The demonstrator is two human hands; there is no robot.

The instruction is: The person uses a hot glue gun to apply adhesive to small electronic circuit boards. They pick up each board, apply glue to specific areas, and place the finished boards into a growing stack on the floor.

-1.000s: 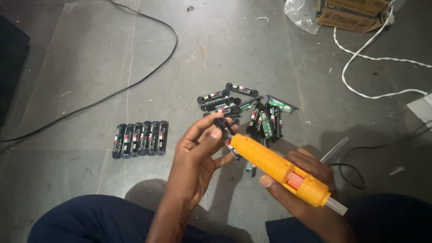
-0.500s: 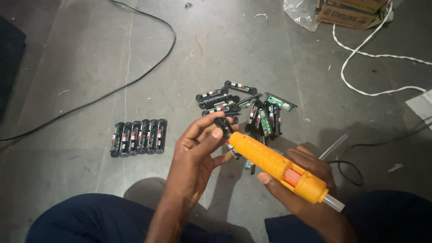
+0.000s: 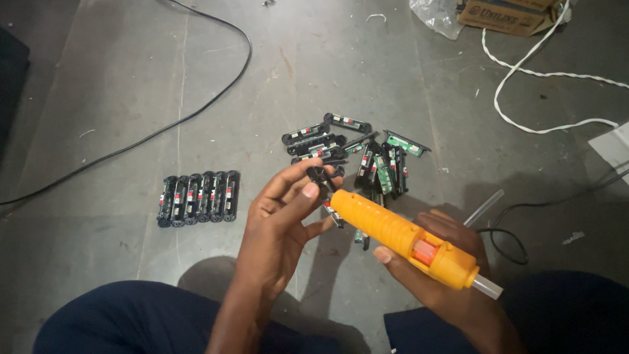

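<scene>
My left hand pinches a small black module with a circuit board between thumb and fingers, holding it above the floor. My right hand grips an orange glue gun; its nozzle end touches the held module and a clear glue stick pokes out of its back. Just beyond the hands lies a loose pile of similar black and green modules. To the left, a neat row of several such modules stands side by side on the floor.
The floor is grey concrete. A black cable curves across the left, a white cord loops at the right, a cardboard box and clear plastic bag sit at the top. A loose glue stick lies near my right hand.
Both hands have stayed close together with the glue gun's tip at the module; the view has shifted only slightly.
</scene>
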